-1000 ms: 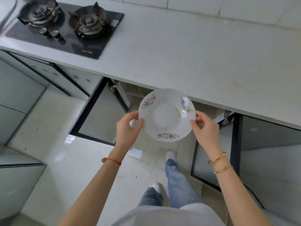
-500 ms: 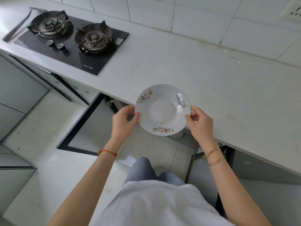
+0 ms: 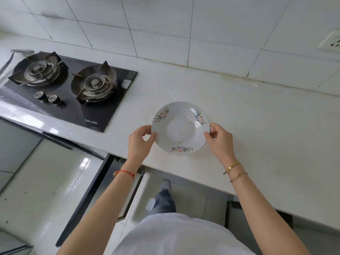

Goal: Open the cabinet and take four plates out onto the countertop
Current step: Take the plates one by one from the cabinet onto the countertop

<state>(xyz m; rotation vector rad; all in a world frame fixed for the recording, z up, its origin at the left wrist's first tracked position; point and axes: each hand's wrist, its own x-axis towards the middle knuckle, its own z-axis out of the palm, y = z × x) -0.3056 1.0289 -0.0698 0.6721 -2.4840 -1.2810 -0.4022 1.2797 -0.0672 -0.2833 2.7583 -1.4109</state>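
A white plate (image 3: pixel 180 127) with flower prints on its rim is over the near part of the white countertop (image 3: pixel 257 126); whether it touches the surface I cannot tell. My left hand (image 3: pixel 140 141) pinches its left rim and my right hand (image 3: pixel 219 139) pinches its right rim. Below the counter edge the cabinet stands open, its left door (image 3: pixel 88 199) swung out over the floor and its right door (image 3: pixel 239 214) partly seen. The cabinet's inside is hidden by the counter.
A black two-burner gas hob (image 3: pixel 68 85) is set into the counter to the left. A tiled wall runs behind, with a socket (image 3: pixel 331 41) at the far right. My legs stand between the open doors.
Both hands have lifted the plate from in front of the open cabinet up and forward over the countertop. The view has tilted up toward the wall.
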